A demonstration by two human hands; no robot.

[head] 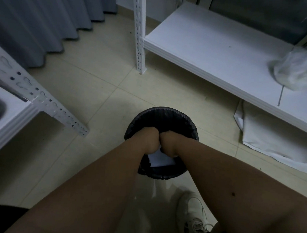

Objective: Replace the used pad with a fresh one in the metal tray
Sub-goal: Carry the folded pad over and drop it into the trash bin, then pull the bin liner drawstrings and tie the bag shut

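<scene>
We see a black-lined round bin (162,116) on the pale tiled floor (90,88), a white slotted shelf rack (215,48) to the right with a crumpled clear plastic bag (297,72) on it, grey curtains (38,21) behind, and a white sneaker (192,216) below.

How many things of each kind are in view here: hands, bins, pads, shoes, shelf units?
Hands: 2, left hand and right hand
Round black-lined bins: 1
White pads in the bin: 1
White lace-up shoes: 1
White metal shelf units: 2
Total: 7
</scene>
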